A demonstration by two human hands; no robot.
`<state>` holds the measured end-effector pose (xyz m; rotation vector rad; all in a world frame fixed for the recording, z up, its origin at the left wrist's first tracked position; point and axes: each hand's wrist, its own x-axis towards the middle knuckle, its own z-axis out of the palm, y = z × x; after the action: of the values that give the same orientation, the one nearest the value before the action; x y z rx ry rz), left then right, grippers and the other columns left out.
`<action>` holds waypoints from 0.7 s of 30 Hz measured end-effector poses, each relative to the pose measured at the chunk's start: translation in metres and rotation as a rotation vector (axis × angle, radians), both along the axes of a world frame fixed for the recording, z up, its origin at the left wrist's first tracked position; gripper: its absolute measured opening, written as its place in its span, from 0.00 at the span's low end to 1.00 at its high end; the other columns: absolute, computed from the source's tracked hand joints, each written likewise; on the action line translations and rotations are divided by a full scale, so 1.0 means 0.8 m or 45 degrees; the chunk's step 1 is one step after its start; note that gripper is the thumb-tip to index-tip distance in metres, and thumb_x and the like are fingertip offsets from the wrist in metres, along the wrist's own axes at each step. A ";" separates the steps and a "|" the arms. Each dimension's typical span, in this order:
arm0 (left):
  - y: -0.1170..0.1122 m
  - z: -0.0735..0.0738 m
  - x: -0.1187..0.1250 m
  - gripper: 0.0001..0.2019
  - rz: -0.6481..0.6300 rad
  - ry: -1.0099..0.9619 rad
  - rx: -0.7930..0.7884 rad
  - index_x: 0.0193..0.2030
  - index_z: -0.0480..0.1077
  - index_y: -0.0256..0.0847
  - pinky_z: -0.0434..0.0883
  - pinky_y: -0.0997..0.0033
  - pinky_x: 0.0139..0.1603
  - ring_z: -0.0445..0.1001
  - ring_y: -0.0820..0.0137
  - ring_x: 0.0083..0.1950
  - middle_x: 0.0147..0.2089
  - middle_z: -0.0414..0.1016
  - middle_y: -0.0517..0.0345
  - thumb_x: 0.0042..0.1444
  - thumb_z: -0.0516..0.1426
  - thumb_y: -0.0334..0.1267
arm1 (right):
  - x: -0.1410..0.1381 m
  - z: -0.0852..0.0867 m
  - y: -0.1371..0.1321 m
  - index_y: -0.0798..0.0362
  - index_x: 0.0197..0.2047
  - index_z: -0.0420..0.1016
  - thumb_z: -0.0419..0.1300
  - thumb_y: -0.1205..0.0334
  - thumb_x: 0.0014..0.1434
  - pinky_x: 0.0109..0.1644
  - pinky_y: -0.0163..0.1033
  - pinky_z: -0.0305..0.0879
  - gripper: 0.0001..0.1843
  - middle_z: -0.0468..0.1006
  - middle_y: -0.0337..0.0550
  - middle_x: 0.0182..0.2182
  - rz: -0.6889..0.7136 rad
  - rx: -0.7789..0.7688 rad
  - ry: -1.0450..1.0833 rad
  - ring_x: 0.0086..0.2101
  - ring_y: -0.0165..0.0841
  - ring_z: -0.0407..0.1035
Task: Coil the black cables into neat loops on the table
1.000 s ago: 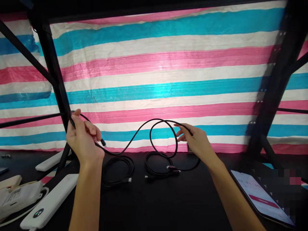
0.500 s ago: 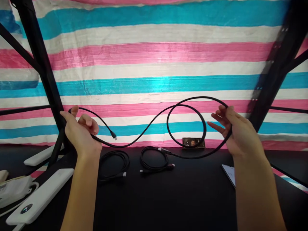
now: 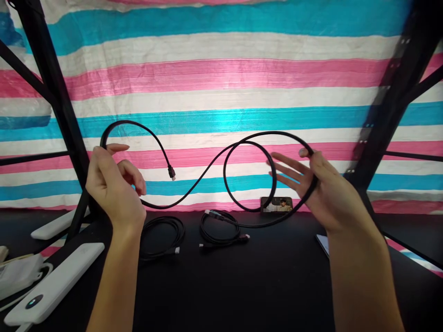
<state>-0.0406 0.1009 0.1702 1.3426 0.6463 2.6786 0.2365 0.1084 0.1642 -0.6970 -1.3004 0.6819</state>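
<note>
holding up a long, thin, black rubbery cable (image 3: 273, 133) above the flat black tabletop (image 3: 224, 290), apparently spread wide to free the middle loop (image 3: 224, 173) from tangles. gripping one stretch with the left hand (image 3: 114, 189), fingers curled partway in, with a dark metal-tipped plug (image 3: 171, 172) dangling to its right. pinching lightly between thumb and forefinger of the right hand (image 3: 327, 198), with other fingers spread, perhaps for gentle support. with a left coiled black cable (image 3: 181, 233) and a right coiled black cable (image 3: 221, 241) below, likely ringed for tidiness.
</note>
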 end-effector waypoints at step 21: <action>0.002 -0.032 0.067 0.16 -0.561 0.778 -0.722 0.45 0.69 0.43 0.67 0.70 0.45 0.72 0.68 0.43 0.39 0.75 0.56 0.58 0.51 0.49 | -0.089 -0.022 -0.011 0.51 0.56 0.62 0.52 0.52 0.60 0.23 0.33 0.60 0.22 0.63 0.32 0.17 -0.087 0.050 -0.237 0.18 0.27 0.60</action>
<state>0.0133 0.1024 0.1450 1.8292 0.9252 1.5669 0.1654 0.0994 0.1470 -0.7831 -1.4497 0.5446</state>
